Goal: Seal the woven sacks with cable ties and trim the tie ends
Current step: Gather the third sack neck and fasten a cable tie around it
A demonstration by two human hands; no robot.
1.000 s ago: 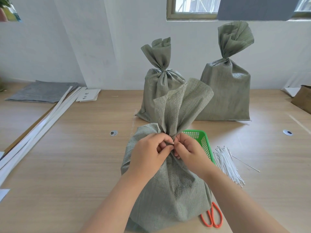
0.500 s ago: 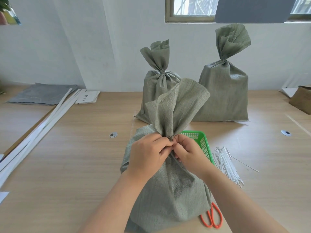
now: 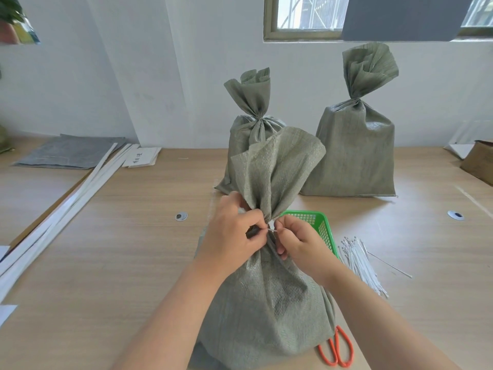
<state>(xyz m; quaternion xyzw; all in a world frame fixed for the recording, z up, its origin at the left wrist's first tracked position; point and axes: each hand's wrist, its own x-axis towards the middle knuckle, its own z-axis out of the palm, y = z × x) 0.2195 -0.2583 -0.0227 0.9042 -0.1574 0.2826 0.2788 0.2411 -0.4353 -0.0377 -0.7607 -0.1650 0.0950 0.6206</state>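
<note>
A grey-green woven sack (image 3: 266,303) stands upright before me, its top gathered into a neck. My left hand (image 3: 232,233) wraps that neck from the left. My right hand (image 3: 298,243) pinches a thin white cable tie (image 3: 271,229) that runs between my two thumbs at the neck. Most of the tie is hidden by fabric and fingers. Two more sacks stand behind: one in the middle (image 3: 250,129) and one at the right (image 3: 352,153), both with cinched necks. Orange-handled scissors (image 3: 337,351) lie at the sack's right base.
A green plastic basket (image 3: 318,222) sits behind the near sack. A bundle of white cable ties (image 3: 360,263) lies to its right. Long white strips (image 3: 58,217), a grey sheet (image 3: 66,154) and a paper note (image 3: 142,157) occupy the left table. A cardboard box (image 3: 477,161) sits far right.
My hands have parted slightly at the neck, and a short stretch of the white tie now shows between them. The sack's open top leans a little further right.
</note>
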